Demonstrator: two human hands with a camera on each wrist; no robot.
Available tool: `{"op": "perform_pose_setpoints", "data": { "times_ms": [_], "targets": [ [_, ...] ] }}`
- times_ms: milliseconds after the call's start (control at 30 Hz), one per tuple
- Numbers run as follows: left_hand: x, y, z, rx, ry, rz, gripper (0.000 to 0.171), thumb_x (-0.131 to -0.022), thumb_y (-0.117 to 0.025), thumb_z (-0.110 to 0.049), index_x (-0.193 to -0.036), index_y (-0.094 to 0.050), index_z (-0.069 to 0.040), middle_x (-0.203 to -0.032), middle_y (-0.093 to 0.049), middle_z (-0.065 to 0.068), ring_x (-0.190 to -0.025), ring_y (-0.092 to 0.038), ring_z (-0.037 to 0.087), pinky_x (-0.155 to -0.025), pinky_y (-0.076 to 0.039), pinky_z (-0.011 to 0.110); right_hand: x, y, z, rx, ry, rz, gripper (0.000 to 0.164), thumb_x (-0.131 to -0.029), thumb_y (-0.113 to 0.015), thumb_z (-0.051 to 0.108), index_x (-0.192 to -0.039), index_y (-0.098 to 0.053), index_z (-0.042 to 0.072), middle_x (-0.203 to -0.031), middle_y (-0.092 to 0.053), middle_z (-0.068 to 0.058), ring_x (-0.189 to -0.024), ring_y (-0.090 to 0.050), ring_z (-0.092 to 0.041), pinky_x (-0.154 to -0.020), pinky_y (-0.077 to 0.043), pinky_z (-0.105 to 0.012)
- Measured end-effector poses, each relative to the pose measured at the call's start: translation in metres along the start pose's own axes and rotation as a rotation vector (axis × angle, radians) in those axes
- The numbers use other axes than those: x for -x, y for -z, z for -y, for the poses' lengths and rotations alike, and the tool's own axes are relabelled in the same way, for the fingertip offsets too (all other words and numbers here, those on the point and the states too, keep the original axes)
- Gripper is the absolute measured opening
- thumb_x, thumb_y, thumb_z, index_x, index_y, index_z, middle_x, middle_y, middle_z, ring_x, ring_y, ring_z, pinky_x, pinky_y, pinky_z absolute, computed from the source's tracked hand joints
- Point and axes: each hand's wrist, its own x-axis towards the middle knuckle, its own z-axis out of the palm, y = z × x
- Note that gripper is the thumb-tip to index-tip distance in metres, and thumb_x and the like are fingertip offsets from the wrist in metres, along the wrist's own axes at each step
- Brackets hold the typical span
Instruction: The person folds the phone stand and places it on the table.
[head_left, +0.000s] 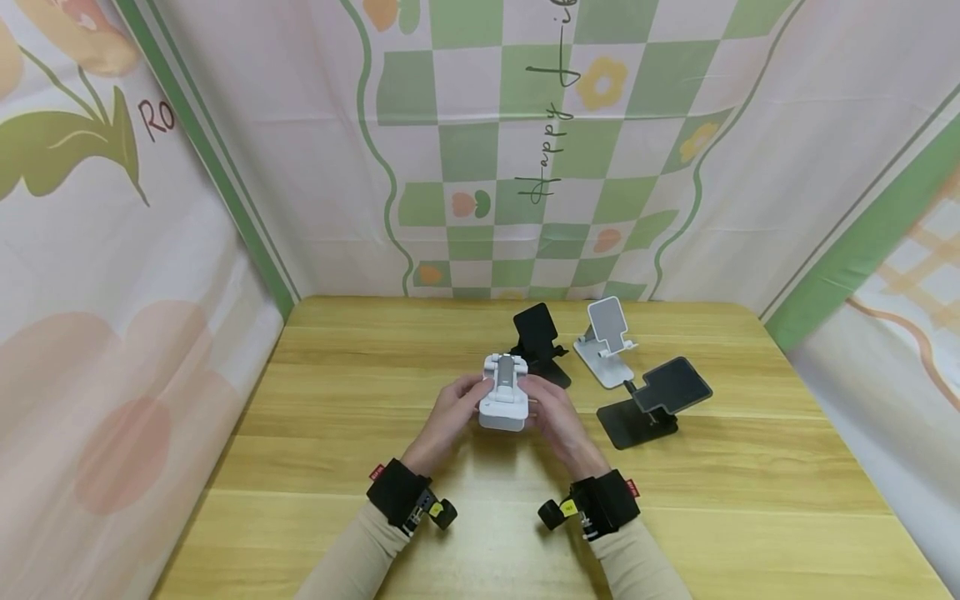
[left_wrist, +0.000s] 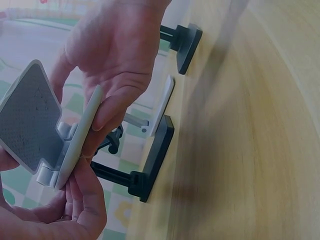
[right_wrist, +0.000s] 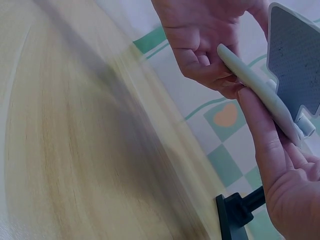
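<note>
A white folding phone stand is held up above the table between both hands. In the head view, the left hand grips its left side and the right hand its right side, thumbs on the near face. The wrist views show the stand's grey-padded plate hinged at an angle to its white base. Fingers of both hands meet under that base. Beyond the hands stand a black phone stand, a white phone stand with a grey pad, and another black phone stand to the right.
The wooden table fills the lower view. Patterned fabric hangs behind it, and more cloth hangs at left and right. Each wrist wears a black band with a small camera.
</note>
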Motion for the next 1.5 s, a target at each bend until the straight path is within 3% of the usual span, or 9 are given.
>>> {"op": "perform_pose_setpoints", "data": {
  "times_ms": [433, 1133, 1500],
  "targets": [
    [-0.0028, 0.0003, 0.0024, 0.008, -0.002, 0.0, 0.059, -0.106, -0.057, -0.041, -0.144, -0.053, 0.004, -0.133, -0.062, 0.018, -0.113, -0.061, 0.021, -0.099, -0.054, 0.035, -0.0007, 0.0012, -0.0005, 0.03, 0.023, 0.009, 0.053, -0.109, -0.049, 0.024, -0.146, -0.043, -0.013, -0.102, -0.071, 0.002, -0.088, -0.07, -0.011, -0.074, -0.059, -0.025],
    [-0.0023, -0.0001, 0.0049, -0.006, -0.038, -0.02, 0.05, -0.106, -0.059, -0.028, -0.14, -0.054, 0.008, -0.116, -0.067, 0.018, -0.093, -0.063, 0.013, -0.08, -0.054, 0.022, -0.0008, 0.0013, -0.005, 0.055, 0.032, -0.007, 0.049, -0.109, -0.049, 0.019, -0.147, -0.044, -0.011, -0.109, -0.072, -0.004, -0.09, -0.071, -0.012, -0.076, -0.06, -0.026],
    [-0.0013, 0.0008, 0.0077, -0.004, -0.053, -0.006, 0.048, -0.107, -0.058, -0.023, -0.142, -0.052, 0.009, -0.121, -0.065, 0.02, -0.092, -0.065, 0.012, -0.081, -0.055, 0.023, -0.0004, 0.001, -0.0051, 0.071, 0.022, 0.005, 0.051, -0.109, -0.051, 0.02, -0.146, -0.043, -0.013, -0.107, -0.073, -0.004, -0.087, -0.071, -0.01, -0.075, -0.06, -0.025]
  ]
}}
